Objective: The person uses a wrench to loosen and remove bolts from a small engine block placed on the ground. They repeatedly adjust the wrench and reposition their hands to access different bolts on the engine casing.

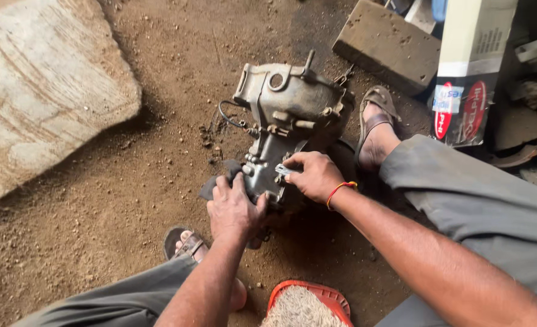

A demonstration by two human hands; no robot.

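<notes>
A grimy grey metal engine part with ports, bolts and a thin black hose lies on the dirt floor between my feet. My left hand presses a dark rag against its near end. My right hand, with a red and yellow thread at the wrist, rests on the same end and pinches a small pale flat piece against the metal. What lies under both hands is hidden.
A large flat stone fills the upper left. A brick and a tall white carton stand at the upper right beside scrap metal. My sandalled feet flank the part. A red-rimmed stool edge is at the bottom.
</notes>
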